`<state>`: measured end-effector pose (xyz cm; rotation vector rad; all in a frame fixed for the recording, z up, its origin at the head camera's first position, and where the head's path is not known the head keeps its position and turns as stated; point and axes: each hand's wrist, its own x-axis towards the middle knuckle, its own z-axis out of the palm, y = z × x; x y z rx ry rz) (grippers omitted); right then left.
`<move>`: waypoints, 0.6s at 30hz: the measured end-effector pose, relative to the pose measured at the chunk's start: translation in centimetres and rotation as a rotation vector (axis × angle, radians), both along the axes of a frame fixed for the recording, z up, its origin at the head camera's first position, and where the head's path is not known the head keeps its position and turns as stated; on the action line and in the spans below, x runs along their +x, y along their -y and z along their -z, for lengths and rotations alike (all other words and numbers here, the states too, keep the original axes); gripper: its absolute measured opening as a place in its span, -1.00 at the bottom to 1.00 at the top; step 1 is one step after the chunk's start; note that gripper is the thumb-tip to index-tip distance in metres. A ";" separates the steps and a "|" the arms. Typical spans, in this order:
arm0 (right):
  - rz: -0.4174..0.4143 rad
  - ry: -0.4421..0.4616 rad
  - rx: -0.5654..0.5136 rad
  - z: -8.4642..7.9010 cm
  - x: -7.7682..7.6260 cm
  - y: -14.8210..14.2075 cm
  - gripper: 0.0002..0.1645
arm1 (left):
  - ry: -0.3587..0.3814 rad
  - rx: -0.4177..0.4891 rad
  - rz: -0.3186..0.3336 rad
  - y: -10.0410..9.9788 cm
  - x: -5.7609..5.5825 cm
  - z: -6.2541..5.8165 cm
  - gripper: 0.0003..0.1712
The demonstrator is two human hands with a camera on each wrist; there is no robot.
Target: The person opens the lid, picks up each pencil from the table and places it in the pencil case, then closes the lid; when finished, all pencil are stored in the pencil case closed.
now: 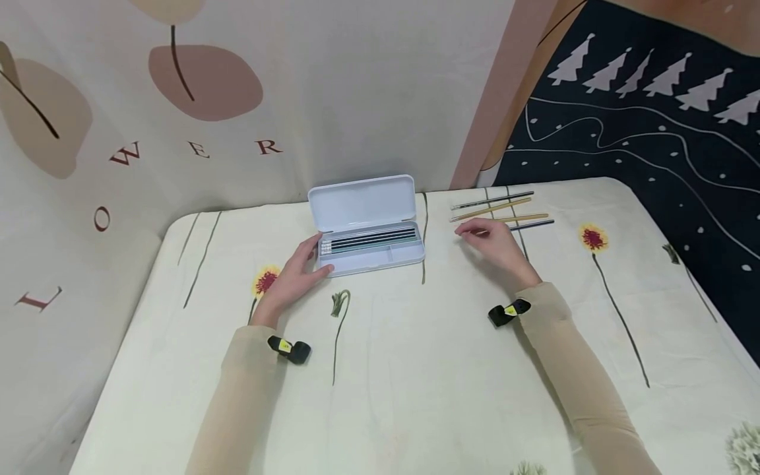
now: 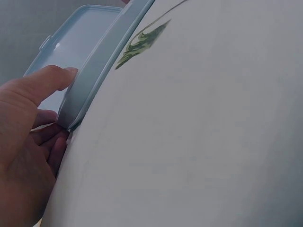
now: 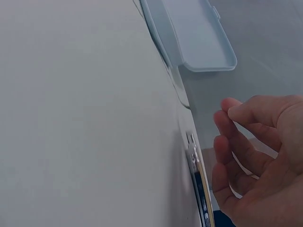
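Observation:
A pale blue pencil case (image 1: 359,269) lies on the table with its hinged lid (image 1: 363,206) raised at the back. Several dark pencils (image 1: 374,239) with whitish ends lie side by side in its rear compartment; the front part is bare. My left hand (image 1: 297,274) grips the case's left end, thumb (image 2: 59,78) at the front edge and fingers round the side. To the right of the case, my right hand (image 1: 499,249) is above the table beside loose pencils (image 1: 491,210), dark and wood-coloured. Its fingers are loosely bent, thumb near the index tip, with nothing between them.
The white tablecloth (image 1: 404,369) carries printed flowers and stems. Behind the table hangs a pale cloth (image 1: 368,92) with printed shapes and letters. A dark cloth with white trees (image 1: 647,132) hangs at the right.

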<state>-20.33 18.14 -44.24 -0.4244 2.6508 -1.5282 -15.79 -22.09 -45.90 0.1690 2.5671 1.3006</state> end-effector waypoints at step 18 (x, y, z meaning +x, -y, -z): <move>0.074 0.042 0.038 -0.4 0.1 -3.2 -0.76 | -0.002 -0.001 -0.001 0.1 -0.1 0.2 -0.06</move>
